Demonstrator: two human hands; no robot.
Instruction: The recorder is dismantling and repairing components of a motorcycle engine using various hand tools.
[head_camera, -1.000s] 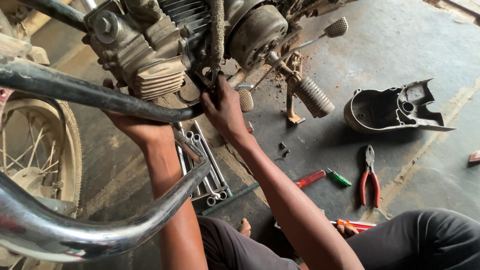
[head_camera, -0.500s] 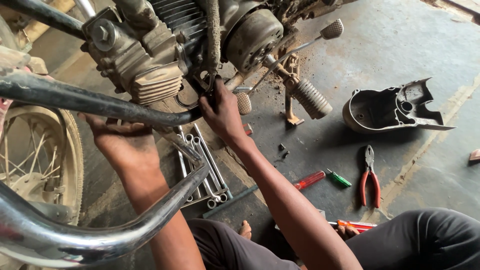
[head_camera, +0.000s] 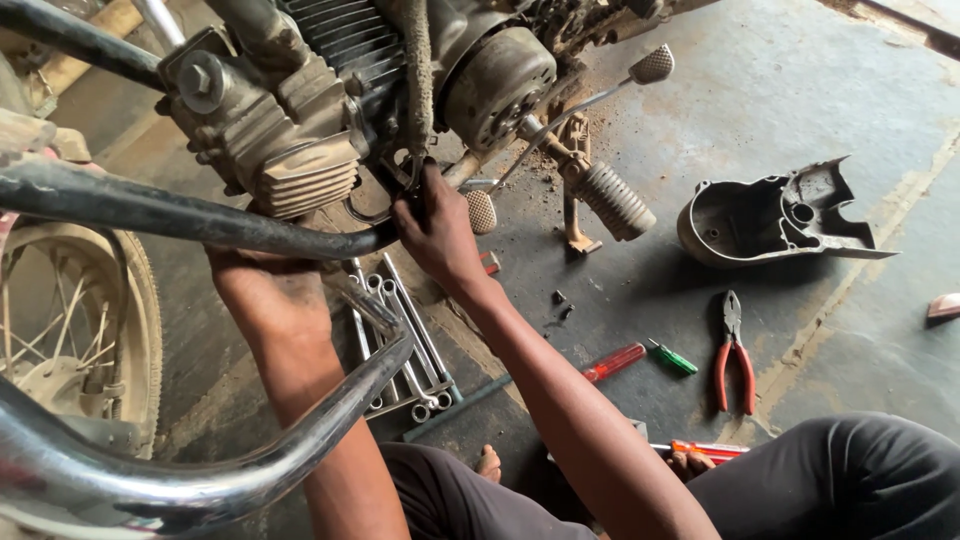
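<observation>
A grimy motorcycle engine (head_camera: 300, 150) fills the top left, with a black frame tube (head_camera: 150, 210) running across below it. My right hand (head_camera: 438, 232) reaches up under the engine beside the foot pedal (head_camera: 482, 210), its fingers curled on a small part that I cannot make out. My left hand (head_camera: 268, 290) sits under the black tube, and the tube hides its fingers. A chrome exhaust pipe (head_camera: 250, 460) crosses in front of my left forearm.
Several spanners (head_camera: 405, 350) lie on the concrete under the engine. A removed engine cover (head_camera: 770, 215), red-handled pliers (head_camera: 733, 355), red (head_camera: 615, 362) and green (head_camera: 672, 357) screwdrivers lie to the right. The spoked front wheel (head_camera: 70, 330) is at left, the footpeg (head_camera: 612, 200) and brake lever (head_camera: 650, 65) at centre.
My left hand has slid a little lower under the black tube. My right hand has stayed at the same spot under the engine.
</observation>
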